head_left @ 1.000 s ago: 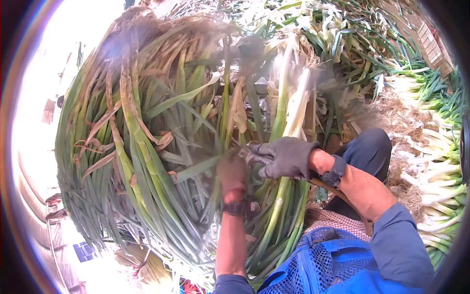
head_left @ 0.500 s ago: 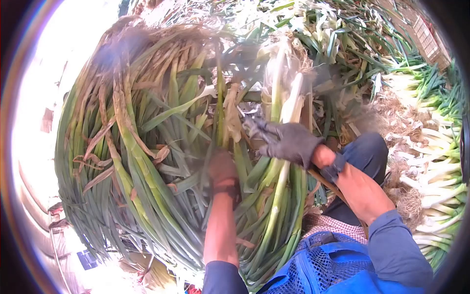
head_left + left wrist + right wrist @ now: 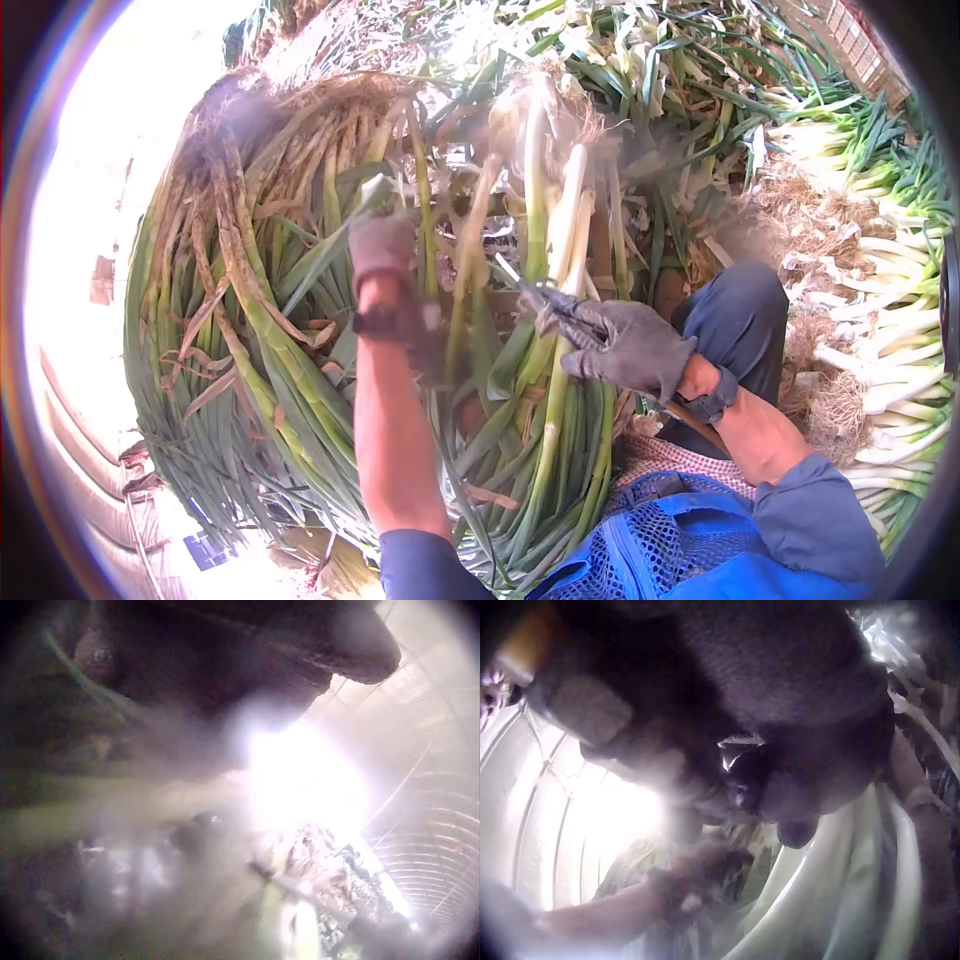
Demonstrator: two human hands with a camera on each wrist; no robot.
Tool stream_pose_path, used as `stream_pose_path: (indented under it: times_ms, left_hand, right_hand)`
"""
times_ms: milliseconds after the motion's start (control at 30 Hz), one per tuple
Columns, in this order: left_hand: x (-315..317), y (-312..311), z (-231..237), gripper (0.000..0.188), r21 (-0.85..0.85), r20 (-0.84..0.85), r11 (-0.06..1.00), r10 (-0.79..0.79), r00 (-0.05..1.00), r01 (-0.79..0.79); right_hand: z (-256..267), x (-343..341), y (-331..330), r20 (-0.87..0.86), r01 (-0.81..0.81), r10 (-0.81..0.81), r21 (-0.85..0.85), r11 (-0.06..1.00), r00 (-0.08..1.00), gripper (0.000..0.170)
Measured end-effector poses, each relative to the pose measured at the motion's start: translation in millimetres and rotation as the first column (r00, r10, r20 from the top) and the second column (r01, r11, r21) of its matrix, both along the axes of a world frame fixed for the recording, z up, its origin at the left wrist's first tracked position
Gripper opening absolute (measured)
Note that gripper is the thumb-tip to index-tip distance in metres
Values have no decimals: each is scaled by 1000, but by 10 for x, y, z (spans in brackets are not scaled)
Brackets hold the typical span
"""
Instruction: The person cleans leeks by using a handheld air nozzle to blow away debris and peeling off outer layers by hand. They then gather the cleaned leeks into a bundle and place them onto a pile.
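My gloved left hand (image 3: 382,245) reaches over the leaning long green onions (image 3: 290,350); it is blurred, and its fingertips are hidden among the leaves. In the left wrist view the dark glove (image 3: 247,652) fills the top, with a blurred pale green stalk below. Gloved too, my right hand (image 3: 635,345) grips an air blow gun (image 3: 535,290) with a thin light nozzle pointing up and left. A brown hose (image 3: 700,425) runs behind that wrist. Pale upright onion stalks (image 3: 570,215) stand just beyond the nozzle.
Cleaned white-stemmed onions (image 3: 890,340) lie in a row along the right, roots inward. Stripped leaves (image 3: 650,60) are heaped at the back. My bent knee (image 3: 740,310) is beside the right hand. A crate (image 3: 850,45) stands at the top right.
My left hand has moved up and left across the onions, away from the right hand. The right hand, still gripping the air gun, has shifted slightly right and down.
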State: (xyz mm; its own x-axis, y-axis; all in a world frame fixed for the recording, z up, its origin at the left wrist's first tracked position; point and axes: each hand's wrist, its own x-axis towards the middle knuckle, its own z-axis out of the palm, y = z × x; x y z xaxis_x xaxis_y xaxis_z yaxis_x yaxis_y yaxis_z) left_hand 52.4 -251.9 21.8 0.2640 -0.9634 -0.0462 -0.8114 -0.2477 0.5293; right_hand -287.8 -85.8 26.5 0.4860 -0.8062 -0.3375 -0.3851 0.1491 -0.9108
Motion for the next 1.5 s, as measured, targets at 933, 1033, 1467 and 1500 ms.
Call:
stream_pose_path:
  times_ms: [933,1033,1467,1500]
  left_hand:
    - [133,1525,-775,30,285,341,957,-44,939,-58]
    - [377,1128,-306,29,268,376,955,-226,898,128]
    - [-367,1043,389,32,550,-53,833,115,992,-67]
    - [-191,1082,182,33,511,-94,858,109,990,-46]
  right_hand:
    - [-307,68,38,131,27,-27,0,1000,991,70]
    - [-273,15,66,258,62,-88,109,992,962,68]
    - [249,173,139,219,-126,94,138,982,971,70]
    - [177,205,142,201,-94,59,170,981,978,71]
